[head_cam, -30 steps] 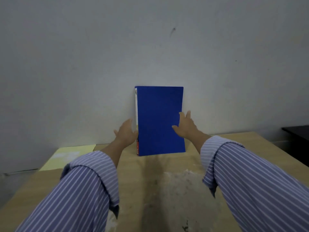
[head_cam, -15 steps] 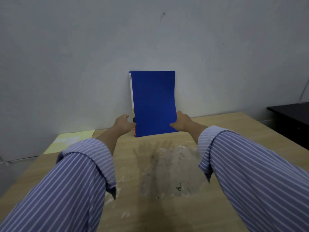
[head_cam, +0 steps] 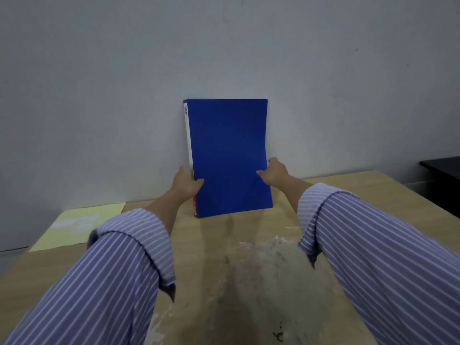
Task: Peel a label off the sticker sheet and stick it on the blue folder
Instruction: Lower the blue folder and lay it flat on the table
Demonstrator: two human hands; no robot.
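Blue folder (head_cam: 230, 155) stands upright near the far edge of a light wooden table (head_cam: 373, 192), against a pale grey wall (head_cam: 224, 46). Its white spine strip faces left. A person in a blue striped shirt reaches forward with both arms. The left hand (head_cam: 185, 181) grips the folder's lower left edge at the spine, thumb across the front cover and fingers hidden behind. The right hand (head_cam: 275, 171) pinches the lower right edge the same way, thumb on the front. A pale yellow sticker sheet (head_cam: 74, 227) lies flat on the table's far left corner, well apart from the folder. A whitish, dusty stain (head_cam: 268, 265) marks the tabletop between the arms.
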